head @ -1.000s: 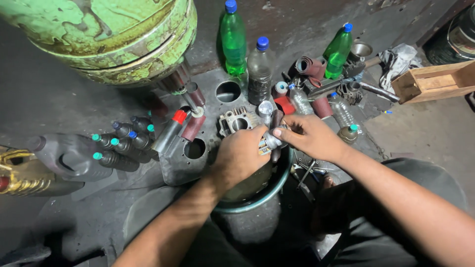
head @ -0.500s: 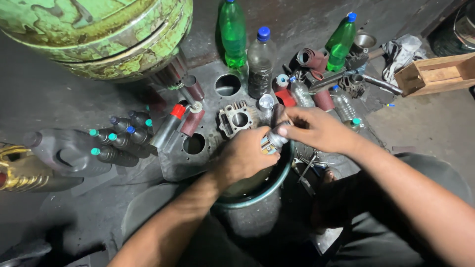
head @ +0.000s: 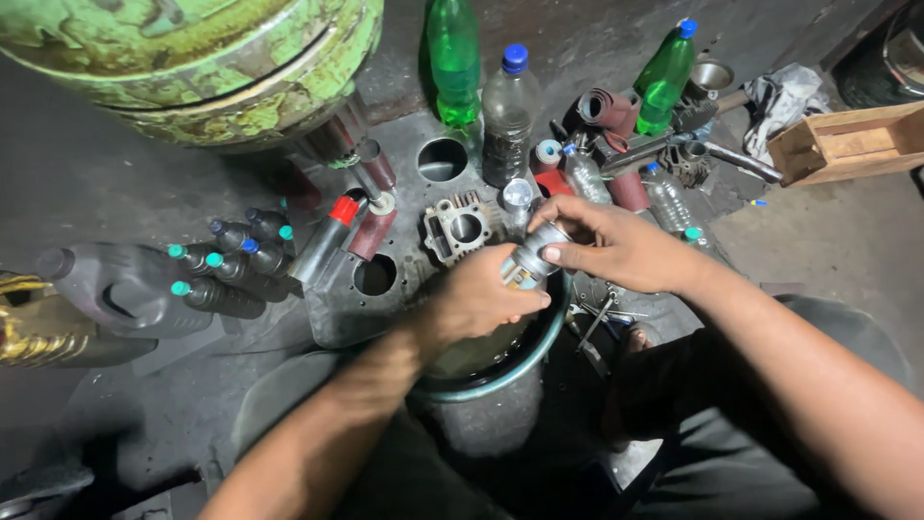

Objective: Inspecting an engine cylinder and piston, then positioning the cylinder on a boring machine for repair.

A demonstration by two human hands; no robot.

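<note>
Metal cylinder (head: 529,258) clamped between left hand (head: 476,303) and right hand (head: 616,248), above bucket (head: 500,380)

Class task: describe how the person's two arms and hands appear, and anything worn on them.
Both forearms are bare to the edge of the picture: no sleeves, gloves, watch or rings show. The left hand and right hand look smudged with dark grime.

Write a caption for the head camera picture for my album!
Left hand and right hand hold a small metal part over a round tub, with bottles behind.
</note>
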